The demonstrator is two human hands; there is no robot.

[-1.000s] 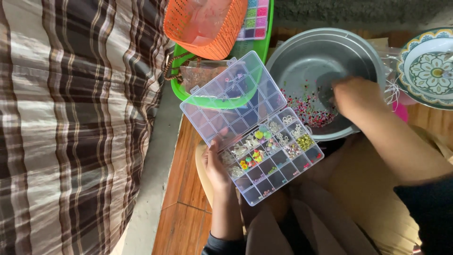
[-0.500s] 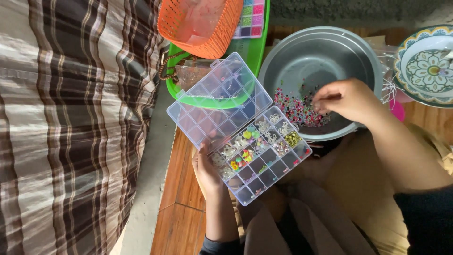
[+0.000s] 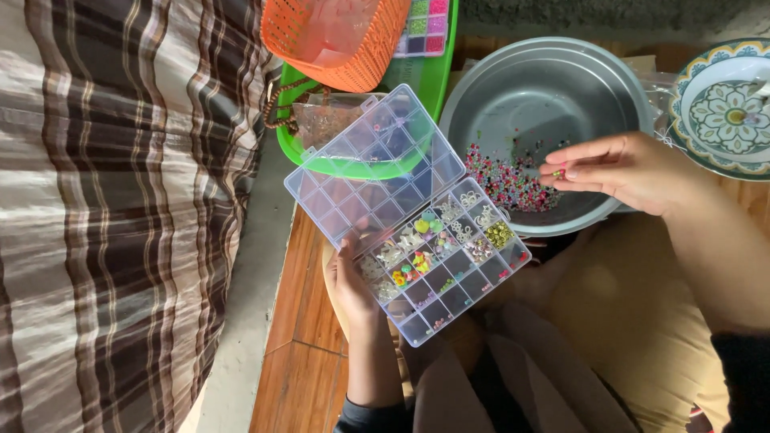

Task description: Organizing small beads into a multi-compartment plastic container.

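Observation:
My left hand (image 3: pixel 350 289) holds a clear plastic organiser box (image 3: pixel 449 265) from below, its lid (image 3: pixel 373 164) swung open toward the far left. Small coloured beads and charms fill some compartments. My right hand (image 3: pixel 630 170) hovers over a grey metal bowl (image 3: pixel 545 96), with thumb and forefinger pinched on a small bead (image 3: pixel 559 173). A heap of mixed coloured beads (image 3: pixel 505 180) lies in the bowl's bottom, just left of my fingertips.
An orange plastic basket (image 3: pixel 337 36) sits on a green tray (image 3: pixel 433 76) behind the box. A patterned ceramic plate (image 3: pixel 726 108) stands at far right. A brown plaid fabric (image 3: pixel 120 216) covers the left side. Wooden floor (image 3: pixel 309 321) shows below the box.
My right hand has lifted out of the bowl and drawn right with a bead pinched in its fingers. The box has shifted slightly left and down in my left hand.

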